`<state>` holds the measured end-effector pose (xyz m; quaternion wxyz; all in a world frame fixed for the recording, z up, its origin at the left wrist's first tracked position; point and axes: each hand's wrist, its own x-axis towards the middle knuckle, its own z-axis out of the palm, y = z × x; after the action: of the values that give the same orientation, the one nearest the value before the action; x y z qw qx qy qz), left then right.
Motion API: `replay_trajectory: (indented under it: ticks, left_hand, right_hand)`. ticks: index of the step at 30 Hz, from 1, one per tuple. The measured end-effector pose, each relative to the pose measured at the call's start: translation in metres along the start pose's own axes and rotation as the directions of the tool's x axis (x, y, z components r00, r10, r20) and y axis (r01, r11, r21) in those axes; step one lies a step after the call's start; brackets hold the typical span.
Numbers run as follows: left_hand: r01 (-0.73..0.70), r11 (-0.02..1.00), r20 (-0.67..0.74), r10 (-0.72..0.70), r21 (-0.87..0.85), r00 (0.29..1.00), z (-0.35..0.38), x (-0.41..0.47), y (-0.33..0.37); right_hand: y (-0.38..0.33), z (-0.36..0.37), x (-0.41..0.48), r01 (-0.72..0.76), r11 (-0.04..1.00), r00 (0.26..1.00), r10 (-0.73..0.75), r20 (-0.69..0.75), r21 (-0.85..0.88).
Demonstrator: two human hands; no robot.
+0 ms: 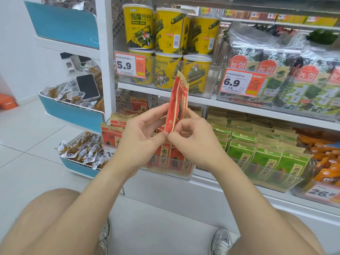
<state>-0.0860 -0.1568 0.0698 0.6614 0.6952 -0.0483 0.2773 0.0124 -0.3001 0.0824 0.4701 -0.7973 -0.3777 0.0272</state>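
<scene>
Red packets (177,102) between both hands (168,134)

- White wall (14,52) on the left, plain.
- Floor (27,144) of large pale glossy tiles with thin grout lines; even bright indoor light, soft sheen.
- White shelving unit (104,52) fills the right side, with a wire mesh back panel (117,24) and white shelf boards (202,102).
- Clear plastic bins (213,80) sit along the shelf front edges.
- Orange price tags "5.9" (129,65) and "6.9" (241,82) hang on the bin fronts.
- End rack (73,115) at the unit's left end, three tilted bins with blue fronts.
- Small white stool (69,66) on the floor behind the rack.
- Orange object (7,103) on the floor at the far left edge, blurred.
</scene>
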Motion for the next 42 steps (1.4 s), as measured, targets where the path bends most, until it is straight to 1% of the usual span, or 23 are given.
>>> replay_trajectory:
  ticks: [7, 11, 14, 17, 20, 23, 26, 28, 30, 33, 35, 37, 39, 42]
  left_hand:
    - [-0.011, 1.0, 0.045, 0.01, 0.011, 0.999, -0.003, -0.001, 0.003]
    - [0.039, 0.999, 0.036, -0.038, -0.031, 0.999, -0.006, -0.003, 0.007]
    - [0.103, 0.986, 0.023, -0.101, -0.131, 0.995, -0.01, -0.003, 0.008]
    - [0.157, 0.964, 0.025, -0.155, -0.213, 0.988, -0.013, -0.003, 0.007]
    - [0.187, 0.955, 0.035, -0.183, -0.229, 0.982, -0.013, -0.003, 0.005]
    - [0.217, 0.947, 0.043, -0.213, -0.235, 0.976, -0.014, -0.002, 0.004]
    - [0.238, 0.945, 0.018, -0.24, -0.223, 0.971, -0.014, 0.0, 0.004]
    - [0.243, 0.955, -0.034, -0.252, -0.169, 0.967, -0.013, 0.001, 0.003]
    - [0.255, 0.956, -0.078, -0.268, -0.145, 0.96, -0.011, 0.0, 0.003]
    - [0.271, 0.95, -0.095, -0.287, -0.152, 0.953, -0.007, -0.002, 0.004]
    - [0.284, 0.948, -0.119, -0.301, -0.142, 0.946, -0.006, -0.003, 0.004]
    - [0.297, 0.944, -0.172, -0.319, -0.141, 0.932, -0.005, -0.002, 0.003]
    - [0.318, 0.929, -0.228, -0.356, -0.187, 0.906, -0.004, -0.001, 0.002]
    - [0.308, 0.901, -0.267, -0.392, -0.306, 0.88, -0.006, 0.002, 0.004]
  right_hand:
    - [0.008, -0.012, 0.003, 0.036, 0.998, 0.986, -0.044, 0.164, 0.052]
    - [0.014, -0.015, 0.004, 0.096, 0.995, 0.969, -0.095, 0.226, 0.004]
    - [0.018, -0.017, 0.006, 0.13, 0.991, 0.96, -0.129, 0.249, 0.014]
    - [0.018, -0.016, 0.006, 0.141, 0.986, 0.954, -0.16, 0.255, 0.092]
    - [0.016, -0.016, 0.007, 0.12, 0.983, 0.953, -0.153, 0.262, 0.138]
    - [0.013, -0.019, 0.006, 0.113, 0.983, 0.949, -0.151, 0.276, 0.148]
    - [0.012, -0.022, 0.004, 0.078, 0.992, 0.949, -0.103, 0.297, 0.094]
    - [0.011, -0.02, 0.004, 0.074, 0.996, 0.958, -0.086, 0.273, 0.053]
    - [0.011, -0.014, 0.004, 0.094, 0.994, 0.967, -0.103, 0.232, 0.048]
    - [0.016, -0.002, 0.004, 0.104, 0.995, 0.99, -0.103, 0.097, -0.002]
    - [0.015, 0.004, 0.004, 0.089, 0.992, 0.996, -0.091, -0.017, -0.091]
    - [0.012, 0.007, 0.003, 0.138, 0.971, 0.983, -0.158, -0.091, -0.194]
    - [0.007, 0.004, 0.002, 0.237, 0.933, 0.963, -0.262, -0.062, -0.271]
    - [0.006, -0.007, 0.003, 0.318, 0.91, 0.948, -0.304, 0.094, -0.265]
